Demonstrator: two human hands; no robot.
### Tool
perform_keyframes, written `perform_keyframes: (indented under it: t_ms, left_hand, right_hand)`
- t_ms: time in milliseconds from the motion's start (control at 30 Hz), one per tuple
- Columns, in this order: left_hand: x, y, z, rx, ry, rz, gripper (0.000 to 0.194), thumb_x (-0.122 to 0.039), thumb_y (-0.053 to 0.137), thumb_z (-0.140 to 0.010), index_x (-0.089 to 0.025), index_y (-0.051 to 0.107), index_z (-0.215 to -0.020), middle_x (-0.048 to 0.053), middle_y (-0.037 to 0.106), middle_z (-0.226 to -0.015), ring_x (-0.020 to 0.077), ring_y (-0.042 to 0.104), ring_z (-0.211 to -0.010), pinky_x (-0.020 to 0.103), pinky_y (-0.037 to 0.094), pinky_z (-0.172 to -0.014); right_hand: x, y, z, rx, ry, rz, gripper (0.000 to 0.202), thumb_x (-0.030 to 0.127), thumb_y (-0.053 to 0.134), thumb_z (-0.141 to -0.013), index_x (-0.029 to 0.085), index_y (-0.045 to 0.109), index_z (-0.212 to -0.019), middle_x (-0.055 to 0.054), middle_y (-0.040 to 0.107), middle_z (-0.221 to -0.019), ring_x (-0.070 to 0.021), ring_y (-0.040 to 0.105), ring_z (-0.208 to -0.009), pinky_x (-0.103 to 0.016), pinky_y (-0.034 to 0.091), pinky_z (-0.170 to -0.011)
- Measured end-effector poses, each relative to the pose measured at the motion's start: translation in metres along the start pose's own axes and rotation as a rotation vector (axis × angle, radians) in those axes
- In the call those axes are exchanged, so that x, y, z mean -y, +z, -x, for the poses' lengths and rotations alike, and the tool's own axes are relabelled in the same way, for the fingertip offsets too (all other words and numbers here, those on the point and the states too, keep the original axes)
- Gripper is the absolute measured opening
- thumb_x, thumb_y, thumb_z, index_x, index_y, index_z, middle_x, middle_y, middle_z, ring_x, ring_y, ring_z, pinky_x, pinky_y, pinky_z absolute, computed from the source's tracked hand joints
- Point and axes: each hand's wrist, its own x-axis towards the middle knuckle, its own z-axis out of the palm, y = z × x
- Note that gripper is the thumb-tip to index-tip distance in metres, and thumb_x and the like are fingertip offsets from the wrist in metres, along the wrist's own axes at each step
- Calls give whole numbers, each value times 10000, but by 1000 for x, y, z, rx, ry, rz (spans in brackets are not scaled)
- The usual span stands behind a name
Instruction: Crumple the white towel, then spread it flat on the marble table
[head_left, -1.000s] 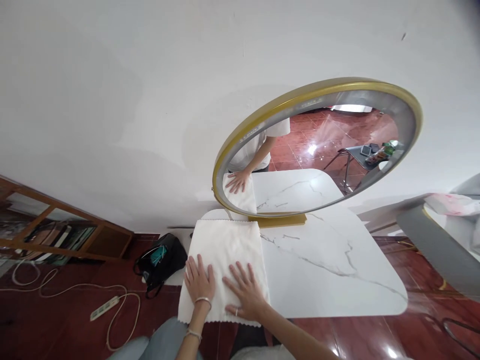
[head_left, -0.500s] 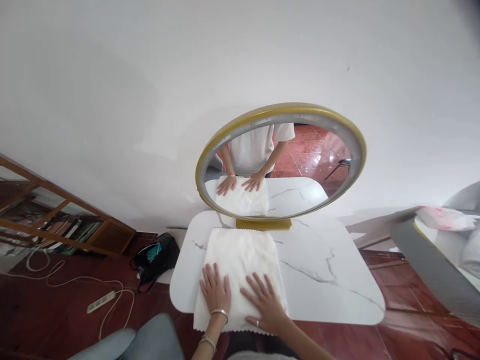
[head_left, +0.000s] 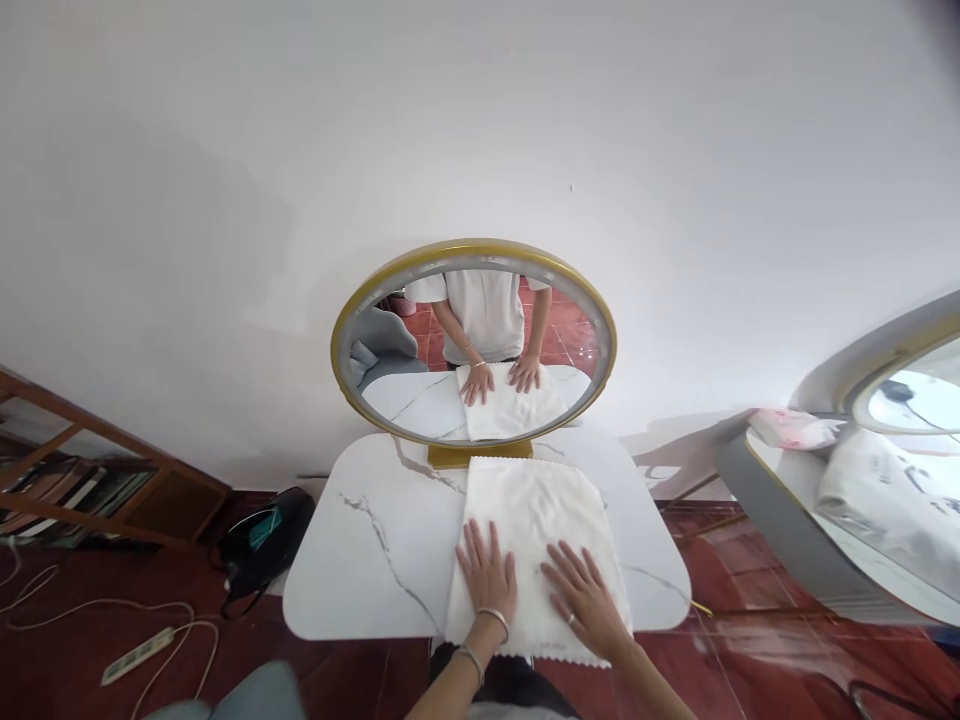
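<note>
White cloth (head_left: 536, 540) now further right on table (head_left: 360, 560); left hand (head_left: 489, 572), right hand (head_left: 586, 600) flat on it, no grip, fingers spread.

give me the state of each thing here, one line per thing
white cloth: spread flat on the table, near edge hanging over the front rim
left hand: open, palm down on the cloth
right hand: open, fingers spread, pressing on the cloth
white marble-pattern table: upright, bearing the cloth and mirror
round gold-framed mirror: upright on its gold base, against the wall
black bag: on the floor, top open
</note>
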Motion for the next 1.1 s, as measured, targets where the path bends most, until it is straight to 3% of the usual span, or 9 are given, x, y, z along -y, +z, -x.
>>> perform_keyframes:
  t_ms: [167,400,600,900,1100]
  left_hand:
    - [-16,3,9,52,232,31,592,-318,370,-928,-240,172,-1480,76,188,-1548,257,209,-1420,531,152,-1158]
    - [2,-2,6,12,332,-49,591,-334,422,-908,-266,232,-1463,39,237,-1537,234,250,-1407,461,229,-1146]
    - [23,3,1,-59,234,-87,544,-355,425,-904,-290,319,-1433,40,301,-1514,225,305,-1385,455,288,-1114]
    - [75,-8,-3,-149,114,-202,512,-303,398,-900,-272,378,-1411,49,355,-1491,232,333,-1370,439,309,-1101]
    - [76,-8,0,-164,84,-205,504,-282,384,-904,-256,388,-1407,62,356,-1490,233,314,-1380,462,278,-1116]
  right_hand:
    - [-17,7,14,-120,100,0,363,316,409,-936,308,530,-1278,-14,486,-1398,-226,362,-1348,-492,282,-1107]
    - [-4,27,-11,-333,274,-24,149,311,462,-886,274,592,-949,-43,611,-1162,-260,516,-1156,-498,338,-1039]
    - [4,25,-42,-323,228,-62,77,269,474,-857,260,538,-899,-44,588,-1103,-245,510,-1098,-479,345,-1026]
    - [46,33,-86,-291,138,-92,88,210,464,-851,257,521,-897,-39,578,-1093,-228,500,-1114,-467,310,-1060]
    - [46,35,-85,-271,102,-151,123,203,456,-857,260,549,-914,-35,593,-1126,-222,496,-1154,-494,327,-1067]
